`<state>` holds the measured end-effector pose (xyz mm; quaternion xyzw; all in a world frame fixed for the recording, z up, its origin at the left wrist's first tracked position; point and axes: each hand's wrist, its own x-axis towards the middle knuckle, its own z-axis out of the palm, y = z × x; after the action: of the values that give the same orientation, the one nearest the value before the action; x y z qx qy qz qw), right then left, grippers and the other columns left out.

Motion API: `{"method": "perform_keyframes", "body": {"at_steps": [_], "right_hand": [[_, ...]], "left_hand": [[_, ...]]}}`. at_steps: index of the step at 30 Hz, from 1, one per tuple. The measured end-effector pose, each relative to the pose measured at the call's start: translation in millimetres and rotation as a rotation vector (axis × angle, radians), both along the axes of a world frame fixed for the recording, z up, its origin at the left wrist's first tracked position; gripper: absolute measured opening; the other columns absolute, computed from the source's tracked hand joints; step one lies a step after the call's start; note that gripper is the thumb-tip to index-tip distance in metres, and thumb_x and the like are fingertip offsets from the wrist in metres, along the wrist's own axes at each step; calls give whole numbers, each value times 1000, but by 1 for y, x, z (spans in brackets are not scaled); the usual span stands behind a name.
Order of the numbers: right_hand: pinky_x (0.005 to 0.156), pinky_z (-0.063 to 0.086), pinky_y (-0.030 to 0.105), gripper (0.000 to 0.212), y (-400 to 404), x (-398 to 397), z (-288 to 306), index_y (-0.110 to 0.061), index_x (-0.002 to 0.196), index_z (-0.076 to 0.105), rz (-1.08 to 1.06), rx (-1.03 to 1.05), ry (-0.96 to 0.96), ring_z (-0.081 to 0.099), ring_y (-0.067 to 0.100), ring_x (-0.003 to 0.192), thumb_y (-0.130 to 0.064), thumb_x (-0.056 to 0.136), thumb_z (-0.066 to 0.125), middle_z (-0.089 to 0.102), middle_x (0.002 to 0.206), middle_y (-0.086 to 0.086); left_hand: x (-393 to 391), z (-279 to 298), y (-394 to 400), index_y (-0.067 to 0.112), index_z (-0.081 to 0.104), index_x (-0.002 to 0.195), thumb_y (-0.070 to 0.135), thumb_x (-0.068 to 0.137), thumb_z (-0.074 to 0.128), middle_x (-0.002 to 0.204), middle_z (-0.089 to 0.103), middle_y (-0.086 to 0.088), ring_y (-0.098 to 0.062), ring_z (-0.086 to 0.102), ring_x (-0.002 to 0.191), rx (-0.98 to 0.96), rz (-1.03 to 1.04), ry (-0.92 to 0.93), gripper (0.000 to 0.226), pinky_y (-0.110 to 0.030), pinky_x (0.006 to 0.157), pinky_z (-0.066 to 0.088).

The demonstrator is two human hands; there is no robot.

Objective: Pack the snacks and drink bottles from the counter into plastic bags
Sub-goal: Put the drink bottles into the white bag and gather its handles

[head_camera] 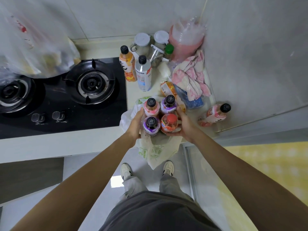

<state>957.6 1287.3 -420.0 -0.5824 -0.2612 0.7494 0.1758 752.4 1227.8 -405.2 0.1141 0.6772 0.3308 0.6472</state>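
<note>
Kitchen counter is running left to right from the stove to the corner wall; left hand is pressing, fingers curled, against the left side of four upright bottles clustered at the near edge; right hand is cupping their right side, so the cluster is sitting squeezed between both palms, long axes vertical; a bag is lying under and hanging nearer than them; further bottles are standing far and right, unpacked.
</note>
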Motion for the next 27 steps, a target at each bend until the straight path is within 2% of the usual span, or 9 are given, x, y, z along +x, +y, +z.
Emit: {"method": "perform_keyframes", "body": {"at_steps": [2, 4, 6, 9, 12, 16, 21, 24, 27], "right_hand": [[77, 63, 54, 62, 2, 0, -4, -25, 134, 61, 18, 29, -68, 68, 34, 113, -71, 99, 41, 70, 124, 9], [74, 64, 49, 48, 5, 4, -9, -29, 129, 63, 13, 90, -165, 67, 31, 112, -63, 102, 43, 69, 126, 5], [83, 63, 45, 25, 5, 11, -14, -28, 118, 66, 23, 187, -277, 66, 26, 109, -42, 104, 51, 69, 124, 4], [86, 54, 37, 18, -1, 24, -23, -25, 105, 71, 214, 375, -431, 67, 20, 97, -14, 94, 62, 74, 104, 0], [73, 48, 33, 22, -10, 33, -24, -17, 108, 71, 360, 595, -632, 67, 20, 87, -14, 86, 71, 73, 90, -3], [86, 54, 44, 48, -19, 35, -13, -9, 127, 60, 371, 782, -858, 63, 33, 106, -6, 81, 73, 69, 113, 12], [95, 53, 49, 49, -22, 35, -5, -11, 130, 58, 409, 800, -888, 60, 35, 116, -13, 84, 77, 65, 123, 12], [97, 52, 49, 50, -19, 33, 8, -17, 134, 57, 401, 848, -873, 59, 32, 118, -18, 86, 74, 65, 124, 7], [96, 51, 50, 42, -13, 30, 24, -19, 130, 59, 379, 951, -865, 59, 29, 115, -20, 90, 70, 65, 119, 4]], "left_hand": [[-3, 6, 0, 37, 63, 122, 72, 97, 37, 112, 72, 6, -14, 67, 105, 28, -53, 17, 50, -40, 91, 54], [-10, 11, -1, 35, 62, 134, 69, 99, 37, 131, 66, 5, -17, 61, 119, 74, -98, 85, 55, -44, 99, 52], [-16, 12, -5, 30, 60, 138, 60, 101, 43, 135, 61, 7, -19, 54, 125, 122, -130, 231, 50, -44, 107, 45], [-29, 13, -13, 26, 62, 134, 39, 101, 57, 126, 58, 7, -17, 56, 113, 185, -175, 417, 36, -33, 95, 44], [-45, 10, -18, 24, 61, 136, 28, 96, 66, 126, 59, 1, -22, 64, 100, 205, -265, 559, 40, -39, 92, 53], [-65, 11, -21, 19, 58, 140, 20, 93, 69, 125, 60, -4, -23, 65, 98, 207, -334, 723, 49, -41, 90, 56], [-77, 21, -19, 26, 60, 136, 23, 91, 70, 124, 53, -4, -19, 64, 95, 257, -425, 879, 46, -31, 80, 50], [-77, 35, -20, 32, 61, 133, 34, 90, 71, 121, 46, 0, -21, 59, 104, 320, -490, 977, 44, -37, 86, 53], [-79, 49, -19, 33, 60, 133, 40, 88, 71, 131, 43, 0, -22, 47, 119, 399, -530, 1110, 47, -40, 91, 52]]}}
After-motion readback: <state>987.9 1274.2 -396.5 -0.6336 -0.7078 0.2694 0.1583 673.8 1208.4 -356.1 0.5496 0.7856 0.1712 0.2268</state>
